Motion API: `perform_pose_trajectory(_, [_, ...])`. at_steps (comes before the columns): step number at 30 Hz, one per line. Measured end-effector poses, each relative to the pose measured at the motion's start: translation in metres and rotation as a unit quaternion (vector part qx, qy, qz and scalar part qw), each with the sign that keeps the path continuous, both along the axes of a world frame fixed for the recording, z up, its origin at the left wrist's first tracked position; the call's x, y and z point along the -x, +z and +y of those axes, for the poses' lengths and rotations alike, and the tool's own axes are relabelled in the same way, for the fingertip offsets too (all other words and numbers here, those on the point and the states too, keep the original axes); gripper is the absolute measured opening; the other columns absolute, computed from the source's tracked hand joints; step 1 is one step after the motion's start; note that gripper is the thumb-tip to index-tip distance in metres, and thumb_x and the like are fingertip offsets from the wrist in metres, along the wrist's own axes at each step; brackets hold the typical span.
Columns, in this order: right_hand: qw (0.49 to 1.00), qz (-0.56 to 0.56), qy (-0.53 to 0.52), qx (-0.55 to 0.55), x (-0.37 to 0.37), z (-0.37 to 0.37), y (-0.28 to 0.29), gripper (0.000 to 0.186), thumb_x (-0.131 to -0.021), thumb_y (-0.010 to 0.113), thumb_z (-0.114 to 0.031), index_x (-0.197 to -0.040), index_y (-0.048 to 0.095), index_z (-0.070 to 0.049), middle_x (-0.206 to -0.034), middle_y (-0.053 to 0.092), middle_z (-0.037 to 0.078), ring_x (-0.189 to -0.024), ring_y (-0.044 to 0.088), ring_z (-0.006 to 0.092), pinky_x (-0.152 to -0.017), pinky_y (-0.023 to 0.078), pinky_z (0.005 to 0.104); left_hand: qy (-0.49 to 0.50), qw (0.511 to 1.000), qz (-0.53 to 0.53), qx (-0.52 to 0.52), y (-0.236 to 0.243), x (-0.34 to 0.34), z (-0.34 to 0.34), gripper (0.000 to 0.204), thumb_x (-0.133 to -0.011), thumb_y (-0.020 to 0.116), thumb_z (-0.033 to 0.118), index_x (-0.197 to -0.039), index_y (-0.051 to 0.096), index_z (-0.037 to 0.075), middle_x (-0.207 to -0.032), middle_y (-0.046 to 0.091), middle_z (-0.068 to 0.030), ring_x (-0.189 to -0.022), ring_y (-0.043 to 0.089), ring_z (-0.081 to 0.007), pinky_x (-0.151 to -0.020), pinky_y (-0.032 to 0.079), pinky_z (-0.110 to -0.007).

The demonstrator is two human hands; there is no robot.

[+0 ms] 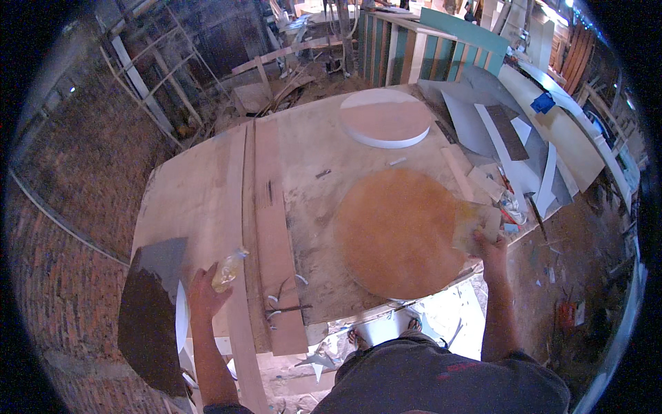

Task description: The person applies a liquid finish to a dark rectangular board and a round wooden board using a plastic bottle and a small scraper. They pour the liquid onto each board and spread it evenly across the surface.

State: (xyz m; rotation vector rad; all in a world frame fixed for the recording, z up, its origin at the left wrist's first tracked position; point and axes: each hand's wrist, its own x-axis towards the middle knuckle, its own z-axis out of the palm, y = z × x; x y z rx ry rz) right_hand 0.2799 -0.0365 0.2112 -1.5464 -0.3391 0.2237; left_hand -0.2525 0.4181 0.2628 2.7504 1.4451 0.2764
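My left hand (pixel 205 295) is closed round a small clear plastic bottle (pixel 229 271) with something yellowish in it, above the left part of the worktable. Beside that forearm, a sheet, dark brown with a grey upper part (pixel 162 255), hangs over the table's left edge. With its fingers closed, my right hand (pixel 491 247) grips a thin, flat, tan piece (pixel 474 224) at the right edge of a round orange-brown board (pixel 400 234). The piece overlaps the board's rim. That board lies flat near the table's front edge.
A second round board with a white edge (pixel 385 119) lies farther back. Wooden strips (pixel 272 207) run across the worktable (pixel 186 179). Grey and white sheet offcuts (pixel 483 124) pile up at the right. Behind stands a green slatted wooden frame (pixel 414 52). White scraps (pixel 441 324) lie below the front edge.
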Motion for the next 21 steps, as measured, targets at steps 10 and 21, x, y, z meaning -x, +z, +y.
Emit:
perform_pose_trajectory(10, [0.998,-0.038,-0.032,-0.028,-0.050,-0.042,0.019,0.040,-0.091,0.077,-0.027,-0.119,0.067,-0.001,-0.103,0.074,0.008,-0.081,0.072,0.0184,-0.058,0.059,0.0304,-0.173,0.943,0.274,-0.081,0.098,-0.200,-0.067,0.068,-0.069,0.087,0.027,-0.131,0.062,0.021,-0.111,0.070,-0.0104,-0.107,0.068,-0.0307,-0.089,0.056,-0.048])
perform_pose_trajectory(21, [0.992,0.052,-0.111,0.004,-0.101,-0.151,-0.007,0.046,-0.089,0.082,-0.027,-0.122,0.066,0.001,-0.107,0.073,0.010,-0.083,0.072,0.0188,-0.056,0.058,0.0318,-0.333,0.850,0.348,-0.214,0.118,-0.383,-0.138,0.042,-0.081,0.074,0.010,-0.122,0.065,0.013,-0.105,0.069,-0.0106,-0.109,0.066,-0.0325,-0.084,0.054,-0.049])
